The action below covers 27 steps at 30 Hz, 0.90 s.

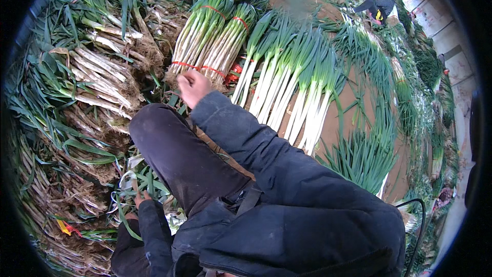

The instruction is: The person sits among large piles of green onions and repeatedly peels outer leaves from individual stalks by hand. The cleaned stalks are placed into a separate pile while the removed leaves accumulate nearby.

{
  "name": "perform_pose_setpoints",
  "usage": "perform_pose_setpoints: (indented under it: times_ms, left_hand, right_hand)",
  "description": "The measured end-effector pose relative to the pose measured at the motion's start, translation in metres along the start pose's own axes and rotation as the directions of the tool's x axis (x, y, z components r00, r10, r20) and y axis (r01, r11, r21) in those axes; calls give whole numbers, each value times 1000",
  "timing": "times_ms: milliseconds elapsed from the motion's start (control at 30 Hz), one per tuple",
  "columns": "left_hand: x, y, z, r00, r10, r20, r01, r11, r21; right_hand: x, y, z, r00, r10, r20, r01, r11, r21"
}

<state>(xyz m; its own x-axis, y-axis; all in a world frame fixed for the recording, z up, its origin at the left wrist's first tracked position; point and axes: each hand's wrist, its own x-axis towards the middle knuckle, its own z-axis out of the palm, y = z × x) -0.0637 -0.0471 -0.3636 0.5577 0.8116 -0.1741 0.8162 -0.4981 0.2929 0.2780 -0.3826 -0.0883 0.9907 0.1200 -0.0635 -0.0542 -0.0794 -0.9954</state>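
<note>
My right hand [194, 87], fingers curled, is close to the root ends of two thick bundles of long green onions [196, 42] bound with red bands. Whether it pinches anything is unclear. My left hand [142, 199] is low on the left, partly hidden by its sleeve, beside loose leaves and pale peelings [128, 181]; its grip cannot be made out. To the right of the bundles, cleaned onions [276, 84] with white stems lie side by side in small groups. Left of my knee lie uncleaned onions [103, 75] with brown, rooty ends.
Red ties [233, 74] lie by the bundles' root ends. More onion leaves [361, 161] spread over the brown ground [359, 104] on the right. Another person [378, 5] sits at the top right. A dark cable [422, 215] curves at lower right.
</note>
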Motion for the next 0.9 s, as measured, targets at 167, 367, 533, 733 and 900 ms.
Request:
perform_pose_setpoints:
  times_ms: [167,367,533,733,900]
  left_hand:
    - [-20,34,8,927,54,371,32,975,-222]
    - [-63,89,-34,855,142,499,-146,989,-33]
    - [-60,65,6,789,205,579,-221,974,-43]
    - [-70,102,-18,675,200,710,-306,952,23]
    - [-62,92,-25,663,167,730,-301,952,56]
  right_hand:
    - [14,-29,74,951,-258,169,163,886,434]
    - [-22,-90,112,853,-281,439,128,929,346]
    - [-39,-137,162,731,-349,587,179,927,330]
    - [-60,-162,218,571,-364,736,179,930,321]
    - [-84,-163,264,402,-306,863,169,951,259]
